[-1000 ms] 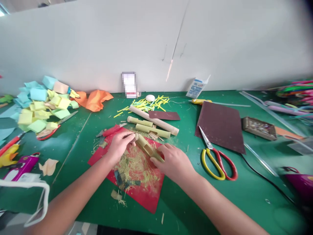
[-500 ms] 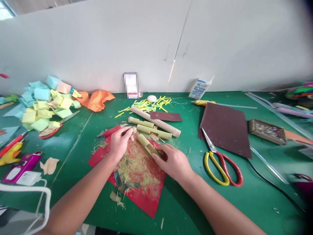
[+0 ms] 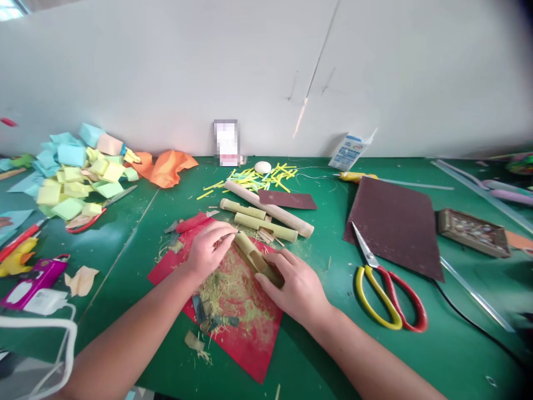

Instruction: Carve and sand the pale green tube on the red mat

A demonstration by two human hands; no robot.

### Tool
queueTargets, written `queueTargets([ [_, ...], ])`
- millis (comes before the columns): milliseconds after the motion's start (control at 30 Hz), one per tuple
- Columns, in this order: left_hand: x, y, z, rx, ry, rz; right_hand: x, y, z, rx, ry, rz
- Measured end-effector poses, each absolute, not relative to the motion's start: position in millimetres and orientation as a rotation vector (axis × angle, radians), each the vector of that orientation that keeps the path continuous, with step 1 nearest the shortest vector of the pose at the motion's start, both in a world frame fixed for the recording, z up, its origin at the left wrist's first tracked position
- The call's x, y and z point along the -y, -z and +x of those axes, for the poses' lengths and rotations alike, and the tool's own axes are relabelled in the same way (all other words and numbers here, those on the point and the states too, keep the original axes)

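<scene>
A short green bamboo piece (image 3: 255, 257) lies slanted on a red mat (image 3: 245, 328) strewn with pale shavings. My right hand (image 3: 296, 287) grips its near end and pins it to the mat. My left hand (image 3: 209, 248) is closed at the far end, with a thin blade-like tool showing between its fingers and touching the bamboo. Two more bamboo pieces (image 3: 266, 226) and a wooden dowel (image 3: 270, 210) lie just behind. A red-handled knife (image 3: 192, 221) rests by the mat's far corner.
Yellow-and-red scissors (image 3: 385, 291) and brown sandpaper sheets (image 3: 395, 225) lie to the right. Folded coloured paper (image 3: 75, 178) is heaped at the left, with another pair of scissors (image 3: 89, 218). Yellow paper strips (image 3: 254, 178) lie near the wall. A black cable (image 3: 478, 328) crosses the right side.
My left hand has turned and closed in on the bamboo's far end, a thin tool now showing at its fingertips. My right hand keeps its grip. The camera has shifted slightly.
</scene>
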State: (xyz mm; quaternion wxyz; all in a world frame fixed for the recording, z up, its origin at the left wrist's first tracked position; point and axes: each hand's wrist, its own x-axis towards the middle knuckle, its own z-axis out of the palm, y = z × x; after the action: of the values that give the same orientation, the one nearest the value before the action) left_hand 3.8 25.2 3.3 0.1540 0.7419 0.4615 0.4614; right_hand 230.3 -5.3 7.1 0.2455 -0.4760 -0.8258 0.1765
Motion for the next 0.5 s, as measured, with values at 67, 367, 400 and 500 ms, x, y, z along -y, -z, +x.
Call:
queueTargets([
  [67,-24.4,-3.3,2.8,-1.35,-1.32,2.095,6.1,-7.0,229.6,2.264,-0.49,-1.293],
  [367,-22.1,-5.2,-0.6,-1.396,-1.324,2.068,8.5,-13.3,229.6,2.258,-0.479,-1.172],
  [400,-22.0,-5.1,-0.7,-1.394,-1.325,2.071,8.6,-13.4,229.9,2.26,-0.488,-1.144],
  [500,-21.9,-4.7,-0.5,-1.388,-1.311,2.085,8.9,-12.4,230.9,2.273,-0.532,-1.065],
])
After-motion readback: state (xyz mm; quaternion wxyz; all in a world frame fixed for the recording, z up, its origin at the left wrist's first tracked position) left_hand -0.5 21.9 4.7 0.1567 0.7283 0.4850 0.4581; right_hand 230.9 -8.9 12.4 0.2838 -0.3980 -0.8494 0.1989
